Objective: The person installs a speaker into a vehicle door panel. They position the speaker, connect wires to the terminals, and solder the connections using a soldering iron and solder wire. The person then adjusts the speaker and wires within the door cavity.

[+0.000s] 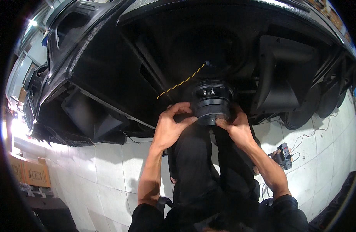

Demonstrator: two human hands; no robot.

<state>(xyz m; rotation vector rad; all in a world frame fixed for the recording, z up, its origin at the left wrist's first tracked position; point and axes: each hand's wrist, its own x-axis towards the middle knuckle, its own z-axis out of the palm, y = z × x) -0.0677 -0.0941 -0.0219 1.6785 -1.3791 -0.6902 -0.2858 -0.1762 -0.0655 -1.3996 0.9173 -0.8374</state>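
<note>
Driver (212, 103) between left grip (169, 125), right grip (239, 128)

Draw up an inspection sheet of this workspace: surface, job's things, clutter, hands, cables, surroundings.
Surface: white tiled floor below.
Job's things: round black driver, terminals showing; black cabinet in front.
Clutter: power block on the floor, right.
Hands: right hand grips the driver; left hand at its left edge, contact unclear.
Cables: yellow-black wire, not visibly joined to the driver.
Surroundings: cardboard box, far left.
</note>
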